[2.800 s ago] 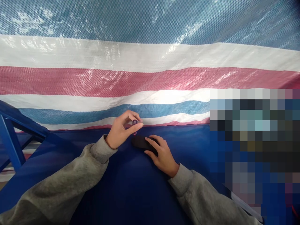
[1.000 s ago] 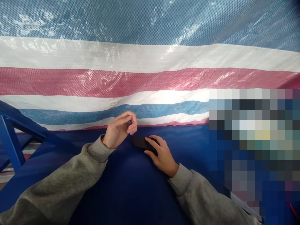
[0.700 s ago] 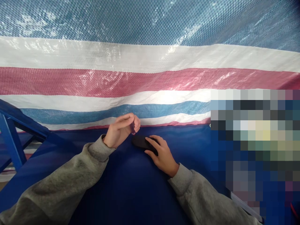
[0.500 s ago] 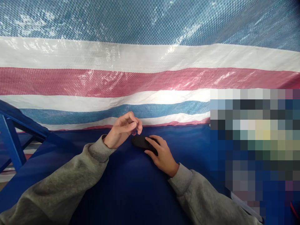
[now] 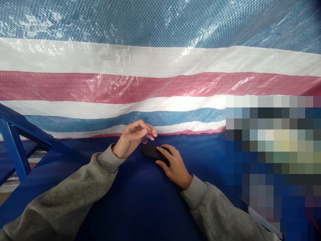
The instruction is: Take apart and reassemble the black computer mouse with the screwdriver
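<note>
My left hand (image 5: 132, 139) is raised over the front of the blue mat, pinching a small purple-pink cylindrical object (image 5: 144, 140) between its fingertips. The object's tip points down, and its full shape is partly hidden by my fingers. My right hand (image 5: 174, 164) lies cupped over the rear of a flat black oval object (image 5: 151, 151), which rests on the mat. The two hands stand close together, with the small object just above the black one.
A blue padded mat (image 5: 130, 197) fills the lower middle. Behind it hangs a striped blue, white and red woven tarp (image 5: 150, 87). A blue metal frame (image 5: 17, 137) stands at the left. A pixelated patch (image 5: 271, 160) hides the right side.
My left hand has turned its wrist and shifted slightly right, and the small object now points downward in its fingertips. My right hand and the black object have not visibly moved.
</note>
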A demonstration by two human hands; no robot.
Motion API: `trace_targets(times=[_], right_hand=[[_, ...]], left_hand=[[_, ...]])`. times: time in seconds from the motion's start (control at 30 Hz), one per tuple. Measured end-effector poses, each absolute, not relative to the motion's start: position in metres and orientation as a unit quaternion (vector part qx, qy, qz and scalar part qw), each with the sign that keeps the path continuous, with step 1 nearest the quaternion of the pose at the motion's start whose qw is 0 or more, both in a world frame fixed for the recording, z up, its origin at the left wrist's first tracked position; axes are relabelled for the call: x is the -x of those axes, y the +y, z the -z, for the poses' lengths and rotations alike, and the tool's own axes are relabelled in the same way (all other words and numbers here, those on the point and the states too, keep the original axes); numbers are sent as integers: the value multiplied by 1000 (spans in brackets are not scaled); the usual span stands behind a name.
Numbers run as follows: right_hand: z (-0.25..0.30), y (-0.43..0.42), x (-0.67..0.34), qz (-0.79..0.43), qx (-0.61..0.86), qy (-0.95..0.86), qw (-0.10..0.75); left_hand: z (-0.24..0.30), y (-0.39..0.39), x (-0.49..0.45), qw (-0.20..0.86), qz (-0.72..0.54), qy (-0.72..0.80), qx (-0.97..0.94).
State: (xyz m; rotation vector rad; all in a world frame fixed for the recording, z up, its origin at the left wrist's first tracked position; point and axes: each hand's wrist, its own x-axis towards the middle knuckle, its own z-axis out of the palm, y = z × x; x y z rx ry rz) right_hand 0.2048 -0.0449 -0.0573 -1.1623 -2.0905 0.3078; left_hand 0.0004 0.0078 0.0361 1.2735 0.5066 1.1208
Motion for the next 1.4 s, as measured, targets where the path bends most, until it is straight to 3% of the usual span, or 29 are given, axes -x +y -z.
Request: trace_targets(times=[0.5,0.8,1.1,1.4], right_hand=[[56,-45,-205,-123,453,-812,348],[57,-44,-205,-127,450,-814,345],[55,-44,-204,-129,451,-810,351],[57,-45,-205,-117,447,-814,352]], left_hand=[[-37,9,-3,591,-534,255,-548],[-39,6,-4,643,-524,219,-514],[-33,10,1,604,-510,236,-565],[-38,8,-5,648,-518,227,-510]])
